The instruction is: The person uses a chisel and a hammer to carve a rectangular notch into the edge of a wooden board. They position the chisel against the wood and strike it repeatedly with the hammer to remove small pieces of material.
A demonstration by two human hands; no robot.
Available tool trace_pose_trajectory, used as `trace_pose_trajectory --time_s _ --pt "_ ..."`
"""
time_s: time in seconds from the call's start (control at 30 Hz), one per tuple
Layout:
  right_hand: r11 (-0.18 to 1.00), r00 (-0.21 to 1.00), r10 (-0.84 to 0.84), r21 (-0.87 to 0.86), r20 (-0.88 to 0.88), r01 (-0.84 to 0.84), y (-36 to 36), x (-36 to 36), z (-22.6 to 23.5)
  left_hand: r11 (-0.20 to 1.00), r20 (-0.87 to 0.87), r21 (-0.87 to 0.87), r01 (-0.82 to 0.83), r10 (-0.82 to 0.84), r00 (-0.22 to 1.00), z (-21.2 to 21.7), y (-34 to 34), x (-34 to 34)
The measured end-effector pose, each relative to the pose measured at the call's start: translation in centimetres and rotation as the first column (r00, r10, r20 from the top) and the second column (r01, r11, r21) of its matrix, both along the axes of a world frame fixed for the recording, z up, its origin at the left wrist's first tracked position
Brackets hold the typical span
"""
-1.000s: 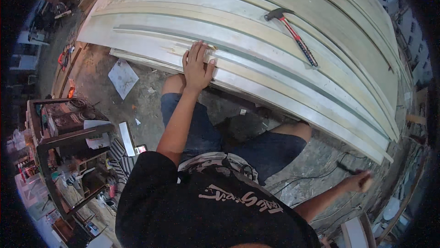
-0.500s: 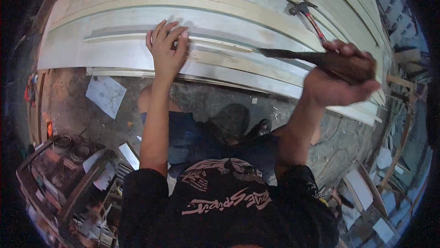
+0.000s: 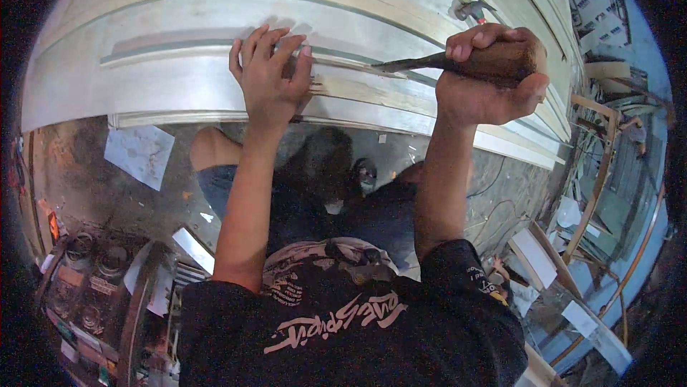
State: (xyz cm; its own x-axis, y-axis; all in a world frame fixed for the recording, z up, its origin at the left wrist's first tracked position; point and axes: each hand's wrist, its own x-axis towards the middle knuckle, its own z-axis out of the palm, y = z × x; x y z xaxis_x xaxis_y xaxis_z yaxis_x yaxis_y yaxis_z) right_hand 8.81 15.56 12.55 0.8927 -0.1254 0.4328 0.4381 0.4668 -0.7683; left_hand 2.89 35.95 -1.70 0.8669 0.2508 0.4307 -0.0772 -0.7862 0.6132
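Fingers spread, my left hand (image 3: 270, 76) rests on a thin pale wood strip (image 3: 179, 51) that lies along a long white panel (image 3: 79, 90). My right hand (image 3: 486, 76) is wrapped round the thick wooden handle of a chisel (image 3: 501, 60). Its dark, narrow blade points left, with the tip close to the right end of the strip, a short way from my left fingers. Whether the tip touches the wood, I cannot tell. Just beyond my right hand lies a claw hammer (image 3: 474, 9), its handle mostly hidden behind that hand.
More long strips and boards (image 3: 343, 1) lie across the panels further off. Below the panels' near edge, a white sheet (image 3: 139, 157) lies on the floor. Cluttered dark shelving (image 3: 100, 287) stands at lower left. Wooden frames (image 3: 597, 179) and offcuts (image 3: 533, 258) crowd the right side.
My right hand has moved left with the chisel, bringing its blade nearer my left hand. The view has shifted a little. My left hand stays on the strip.
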Motion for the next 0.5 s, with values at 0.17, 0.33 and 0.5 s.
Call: trace_pose_trajectory --time_s 0.17,0.33,0.5 --pt "0.986 0.988 0.143 -0.095 0.06 -0.137 -0.4 0.9 0.1 1.0 0.041 -0.03 0.008 -0.007 0.999 -0.1 -0.2 0.0" --pt "0.995 0.998 -0.06 -0.074 0.006 0.06 -0.2 1.9 -0.1 1.0 0.069 -0.014 -0.021 0.022 0.997 -0.4 -0.3 -0.1" --pt "0.992 0.992 -0.11 -0.073 -0.056 0.106 -0.9 2.1 0.3 0.999 0.097 0.018 -0.031 0.029 0.995 -0.7 -0.4 -0.2"
